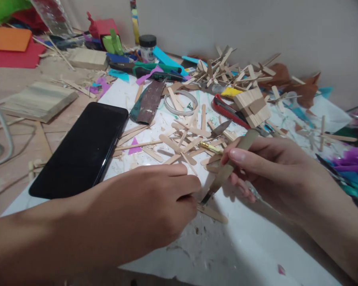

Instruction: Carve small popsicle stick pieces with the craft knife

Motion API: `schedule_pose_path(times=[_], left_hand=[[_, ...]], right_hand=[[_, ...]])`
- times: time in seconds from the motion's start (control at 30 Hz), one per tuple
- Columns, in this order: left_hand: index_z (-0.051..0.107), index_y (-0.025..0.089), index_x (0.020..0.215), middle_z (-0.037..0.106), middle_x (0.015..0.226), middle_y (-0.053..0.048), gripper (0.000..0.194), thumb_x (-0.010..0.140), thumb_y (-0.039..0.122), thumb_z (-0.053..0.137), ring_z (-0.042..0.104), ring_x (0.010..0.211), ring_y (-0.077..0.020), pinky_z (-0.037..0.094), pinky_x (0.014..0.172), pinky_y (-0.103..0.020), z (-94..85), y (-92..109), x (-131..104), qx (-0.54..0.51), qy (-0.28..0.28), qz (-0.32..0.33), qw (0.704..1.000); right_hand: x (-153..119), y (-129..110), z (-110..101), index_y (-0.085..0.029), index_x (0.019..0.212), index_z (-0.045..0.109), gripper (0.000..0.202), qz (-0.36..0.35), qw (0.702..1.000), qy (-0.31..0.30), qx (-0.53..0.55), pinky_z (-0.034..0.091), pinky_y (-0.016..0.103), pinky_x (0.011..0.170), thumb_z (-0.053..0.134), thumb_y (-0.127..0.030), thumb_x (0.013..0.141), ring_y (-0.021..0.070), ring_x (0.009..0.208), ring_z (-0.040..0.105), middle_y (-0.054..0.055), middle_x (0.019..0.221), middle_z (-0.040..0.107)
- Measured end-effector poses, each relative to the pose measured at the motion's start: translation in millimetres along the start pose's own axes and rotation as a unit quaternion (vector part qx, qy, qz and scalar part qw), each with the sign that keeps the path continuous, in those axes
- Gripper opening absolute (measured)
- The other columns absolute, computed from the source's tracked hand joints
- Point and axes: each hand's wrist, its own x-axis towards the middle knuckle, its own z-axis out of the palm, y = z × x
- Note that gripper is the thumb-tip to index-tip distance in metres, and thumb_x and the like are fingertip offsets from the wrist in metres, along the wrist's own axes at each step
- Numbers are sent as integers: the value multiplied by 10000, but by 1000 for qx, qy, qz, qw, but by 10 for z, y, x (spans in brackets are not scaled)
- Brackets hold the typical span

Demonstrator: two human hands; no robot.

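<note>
My right hand (256,171) pinches a flat, olive-brown handled tool (223,174) between thumb and fingers. Its dark narrow tip points down to the left and meets a small wooden stick (213,213) lying on the white sheet (241,246). My left hand (167,198) is closed at the left end of that stick, with its fingertips hidden behind the hand. Beyond both hands lies a loose heap of craft sticks (181,147).
A black phone (83,151) lies left of the sheet. Farther back are a tape roll (180,102), a red cutter (228,111), a wooden block (252,106), a jar (147,47) and a stick pile (226,69). Scissors (334,171) lie at the right.
</note>
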Motion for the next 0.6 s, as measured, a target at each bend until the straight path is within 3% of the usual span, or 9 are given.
schedule_pose_path(times=[0.17, 0.5, 0.6], left_hand=[[787, 178, 937, 764, 1019, 3, 156, 964, 25, 783, 642, 927, -185, 515, 871, -331, -21, 10, 8, 13, 3, 11, 1000], [744, 207, 812, 769, 961, 12, 211, 928, 72, 857, 648, 899, -184, 534, 843, -327, -29, -2, 5, 38, -7, 20, 999], [772, 203, 855, 770, 967, 13, 180, 900, 56, 866, 656, 903, -186, 534, 864, -328, -20, -1, 21, 49, -4, 23, 999]], right_hand=[[-17, 24, -59, -239, 723, 825, 357, -19, 999, -11, -43, 490, 213, 405, 929, -526, 906, 140, 426, 641, 52, 575, 751], [0, 29, -10, -259, 719, 821, 345, -19, 998, 18, -49, 437, 252, 404, 922, -529, 908, 146, 423, 603, 43, 571, 728], [-19, 42, -7, -265, 710, 812, 350, -22, 999, 20, -46, 443, 256, 411, 934, -540, 891, 145, 427, 600, 35, 576, 724]])
